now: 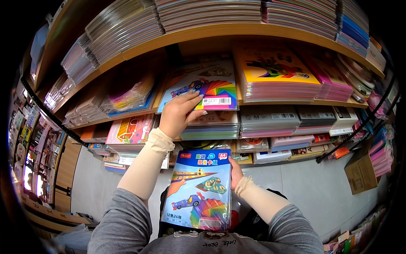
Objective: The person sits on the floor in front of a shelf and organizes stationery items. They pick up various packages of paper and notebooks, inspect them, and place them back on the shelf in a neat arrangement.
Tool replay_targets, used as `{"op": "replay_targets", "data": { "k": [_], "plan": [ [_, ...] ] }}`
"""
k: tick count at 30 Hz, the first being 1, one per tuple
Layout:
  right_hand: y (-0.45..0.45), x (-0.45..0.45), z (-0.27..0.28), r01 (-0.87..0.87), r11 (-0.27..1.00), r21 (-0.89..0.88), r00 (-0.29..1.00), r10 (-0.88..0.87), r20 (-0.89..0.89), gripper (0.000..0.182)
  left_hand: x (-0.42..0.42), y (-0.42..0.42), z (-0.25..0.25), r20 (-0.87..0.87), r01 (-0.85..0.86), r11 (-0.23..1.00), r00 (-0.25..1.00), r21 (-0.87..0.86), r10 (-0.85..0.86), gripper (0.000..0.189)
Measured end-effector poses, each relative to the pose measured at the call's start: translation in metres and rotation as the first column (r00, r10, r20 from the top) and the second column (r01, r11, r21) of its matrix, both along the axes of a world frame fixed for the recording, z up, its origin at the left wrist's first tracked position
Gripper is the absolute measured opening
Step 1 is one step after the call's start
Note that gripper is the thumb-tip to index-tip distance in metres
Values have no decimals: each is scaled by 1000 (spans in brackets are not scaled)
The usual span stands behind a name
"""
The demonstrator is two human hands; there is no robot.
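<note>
My right hand (235,173) grips the right edge of a blue plastic-wrapped pack of A4 coloured card paper (198,190), upright in front of my body. Its cover shows a toy car and a fan of coloured sheets. My left hand (184,111) lies with spread fingers on the front part of a similar pack (219,85) on the middle shelf. Whether the fingers grip that pack cannot be told; the thumb lies over its front edge. Just right of it stands a stack of yellow-covered packs (279,73).
A wooden shelf board (222,28) loaded with wrapped paper stacks overhangs the middle shelf. Lower shelves hold grey A4 packs (269,122) and a pink picture-covered stack (130,130). A cardboard box (361,174) stands on the floor at right. A black metal frame bar crosses each side.
</note>
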State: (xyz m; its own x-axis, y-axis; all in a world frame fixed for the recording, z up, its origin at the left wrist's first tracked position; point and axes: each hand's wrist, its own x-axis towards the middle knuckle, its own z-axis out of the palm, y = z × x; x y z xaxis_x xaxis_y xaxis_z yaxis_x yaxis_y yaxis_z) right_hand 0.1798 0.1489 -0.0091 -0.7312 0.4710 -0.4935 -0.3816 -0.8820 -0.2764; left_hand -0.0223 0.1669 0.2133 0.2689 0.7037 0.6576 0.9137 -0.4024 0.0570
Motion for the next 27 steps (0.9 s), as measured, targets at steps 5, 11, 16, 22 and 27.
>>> {"op": "replay_targets", "data": {
  "k": [5,11,16,22,27],
  "plan": [
    [-2,-2,4,-23,1000,-9,1000,23,-2,55,-3,9,3,96,-47,992,994,-114,58,38],
    [-1,-1,1,-7,1000,16,999,8,-35,55,2,14,6,102,-109,987,987,-115,121,37],
    [-3,1,4,-11,1000,25,1000,12,-28,54,2,15,0,76,-124,991,989,-50,127,34],
    [-3,1,-2,2,1000,26,999,-1,-48,55,9,12,-1,-56,-219,975,975,-35,217,41],
    [-5,2,6,4,1000,12,1000,-4,-13,55,23,-14,-9,-94,-207,978,974,17,208,55]
  ]
}}
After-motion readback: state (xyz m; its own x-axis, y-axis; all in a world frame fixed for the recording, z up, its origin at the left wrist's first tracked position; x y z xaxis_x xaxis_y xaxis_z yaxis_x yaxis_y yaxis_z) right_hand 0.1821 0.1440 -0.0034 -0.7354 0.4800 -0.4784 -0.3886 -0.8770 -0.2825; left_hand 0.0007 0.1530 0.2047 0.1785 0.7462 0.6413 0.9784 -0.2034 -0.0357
